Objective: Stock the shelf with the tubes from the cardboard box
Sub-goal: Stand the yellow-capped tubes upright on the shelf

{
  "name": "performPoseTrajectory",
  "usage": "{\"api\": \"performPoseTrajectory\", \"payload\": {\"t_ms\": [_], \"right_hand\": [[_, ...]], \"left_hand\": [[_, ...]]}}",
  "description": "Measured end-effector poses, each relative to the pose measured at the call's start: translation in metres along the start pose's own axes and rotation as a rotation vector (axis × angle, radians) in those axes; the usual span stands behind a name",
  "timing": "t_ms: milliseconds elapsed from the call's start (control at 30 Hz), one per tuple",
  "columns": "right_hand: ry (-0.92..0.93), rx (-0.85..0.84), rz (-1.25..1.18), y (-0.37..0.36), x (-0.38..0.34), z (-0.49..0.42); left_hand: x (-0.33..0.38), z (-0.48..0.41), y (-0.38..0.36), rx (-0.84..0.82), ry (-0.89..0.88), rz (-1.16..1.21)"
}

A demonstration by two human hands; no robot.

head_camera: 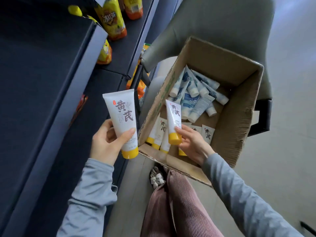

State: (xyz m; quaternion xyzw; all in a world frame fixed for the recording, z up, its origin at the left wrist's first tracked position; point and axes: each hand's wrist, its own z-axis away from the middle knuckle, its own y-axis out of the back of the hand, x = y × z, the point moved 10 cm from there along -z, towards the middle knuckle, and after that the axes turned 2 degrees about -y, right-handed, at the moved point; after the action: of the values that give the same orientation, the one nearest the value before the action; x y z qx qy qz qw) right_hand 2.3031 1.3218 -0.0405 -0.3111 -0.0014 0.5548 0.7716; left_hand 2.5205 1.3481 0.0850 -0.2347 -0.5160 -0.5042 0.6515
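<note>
Two tubes: left tube (122,117) stood just left of the cardboard box (236,127), toward the shelf (51,82); right tube (174,119) was held above the box's near-left corner.
Handling: probably light, soft-walled and smooth; the stiff cap end looked the surest hold.
Left hand (106,141): curled round its tube's lower body, thumb across the front, cap down.
Right hand (191,142): fingers pinched its tube at the yellow cap.
Remaining stock: yellow-capped tubes (161,134) and blue tubes (196,98) lay inside the box.
</note>
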Motion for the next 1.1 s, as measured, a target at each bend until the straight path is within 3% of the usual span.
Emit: {"api": "performPoseTrajectory", "payload": {"t_ms": [200, 500, 833, 1100], "right_hand": [[0.131, -0.349, 0.060, -0.067, -0.038, 0.070], [0.294, -0.400, 0.309, -0.151, -0.069, 0.153], [0.514, -0.517, 0.507, -0.230, -0.105, 0.241], [0.598, -0.637, 0.506, -0.268, -0.139, 0.286]], "left_hand": [[0.052, 0.022, 0.016, 0.022, -0.092, 0.012], [0.131, 0.080, 0.079, 0.050, -0.218, 0.050], [0.208, 0.134, 0.143, 0.233, -0.384, 0.100], [0.264, 0.190, 0.153, 0.342, -0.528, 0.078]]}}
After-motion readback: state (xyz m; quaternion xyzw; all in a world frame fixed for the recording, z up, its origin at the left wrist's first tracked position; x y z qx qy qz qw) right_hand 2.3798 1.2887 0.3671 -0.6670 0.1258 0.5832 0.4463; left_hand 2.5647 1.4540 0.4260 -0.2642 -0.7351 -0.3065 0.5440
